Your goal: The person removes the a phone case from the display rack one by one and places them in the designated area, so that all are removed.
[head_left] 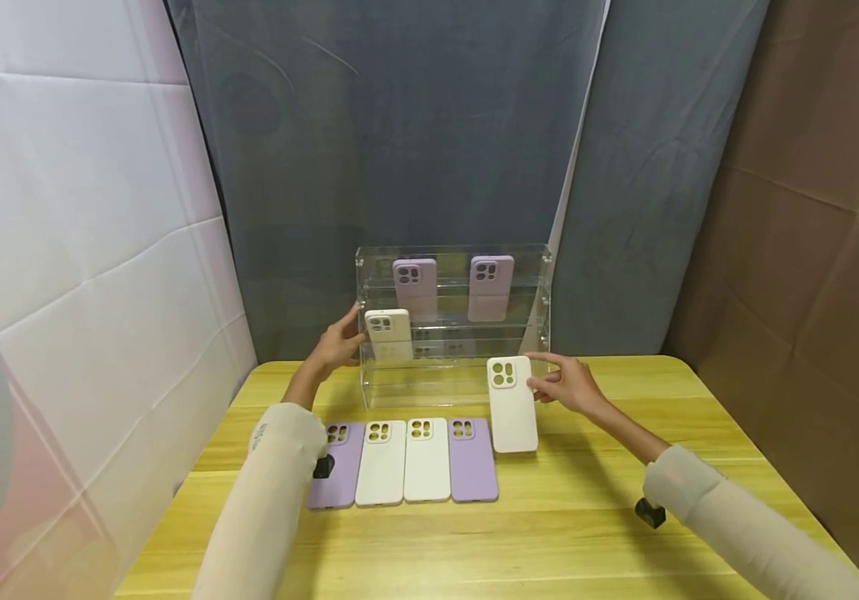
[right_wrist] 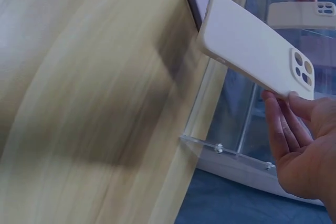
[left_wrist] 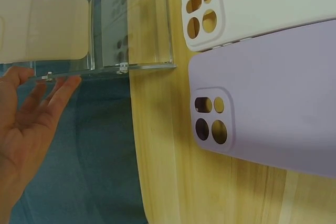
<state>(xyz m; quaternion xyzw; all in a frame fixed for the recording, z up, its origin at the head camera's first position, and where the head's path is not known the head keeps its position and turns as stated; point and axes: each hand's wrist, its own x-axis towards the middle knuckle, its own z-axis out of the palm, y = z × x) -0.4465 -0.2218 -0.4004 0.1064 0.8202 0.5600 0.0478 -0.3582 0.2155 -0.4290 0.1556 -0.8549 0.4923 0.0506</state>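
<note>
My right hand [head_left: 566, 383] pinches a white phone case [head_left: 514, 412] by its upper right edge, holding it above the table in front of the clear acrylic stand [head_left: 444, 396]. In the right wrist view that white phone case [right_wrist: 252, 43] is tilted, thumb on one face and fingers behind. My left hand [head_left: 337, 343] touches the stand's left side panel; in the left wrist view its fingers [left_wrist: 58, 95] lie along the panel's edge. On the stand, a white phone case [head_left: 389, 325] leans at middle left, and two purple phone cases, left [head_left: 416, 279] and right [head_left: 491, 279], stand on an upper tier.
In front of the stand a row lies flat on the wooden table [head_left: 586, 533]: a purple case [head_left: 342, 479], two white cases [head_left: 382, 467] and another purple case [head_left: 473, 467]. Grey curtains [head_left: 436, 125] hang behind; white and brown cloth flank the table.
</note>
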